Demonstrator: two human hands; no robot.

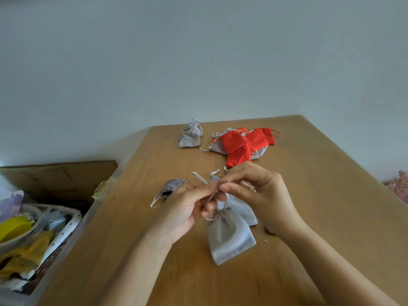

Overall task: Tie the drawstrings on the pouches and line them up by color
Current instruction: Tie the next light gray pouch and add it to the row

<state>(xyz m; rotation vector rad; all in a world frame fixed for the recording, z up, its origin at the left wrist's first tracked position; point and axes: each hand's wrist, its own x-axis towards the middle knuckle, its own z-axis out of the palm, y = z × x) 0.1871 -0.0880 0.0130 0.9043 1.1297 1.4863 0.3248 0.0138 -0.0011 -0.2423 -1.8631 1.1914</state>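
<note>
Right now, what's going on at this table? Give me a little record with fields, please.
Hands: left hand and right hand both pinch a drawstring
In work: grey pouch, neck gathered, below the hands
Waiting: loose grey pouch left of the hands, mouth open
Far left: grey group, necks gathered
Far right: red pouches heaped with grey ones
Surface: wooden table
Beside it: basket of odds and ends

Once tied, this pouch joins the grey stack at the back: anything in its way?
Nothing visible. Bare table runs from pouch to stack; a loose pouch lies left of that path, the red pile right.
</note>
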